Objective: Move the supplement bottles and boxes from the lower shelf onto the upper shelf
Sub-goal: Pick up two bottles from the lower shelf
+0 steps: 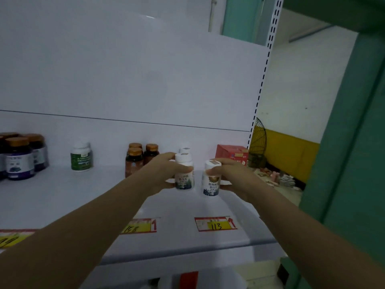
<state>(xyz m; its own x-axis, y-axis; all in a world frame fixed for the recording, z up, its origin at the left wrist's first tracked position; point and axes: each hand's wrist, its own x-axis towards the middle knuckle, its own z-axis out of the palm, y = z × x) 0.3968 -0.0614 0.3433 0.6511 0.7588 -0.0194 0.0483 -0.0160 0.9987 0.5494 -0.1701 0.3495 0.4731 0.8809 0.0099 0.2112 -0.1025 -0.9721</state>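
Note:
My left hand [161,173] grips a white supplement bottle [184,174] from its left side. My right hand [235,177] grips a second white bottle [211,180] from its right side. Both bottles are upright over the white upper shelf [83,195], side by side. Whether they touch the shelf surface I cannot tell. Another white bottle [185,149] stands just behind the left one. A red box [232,154] sits at the shelf's back right.
Brown bottles with gold caps [137,158] stand behind my left hand. A green-labelled white bottle [81,157] and dark purple-labelled bottles [19,158] stand further left. Price tags [215,224] line the shelf's front edge. A green post [343,142] rises at the right.

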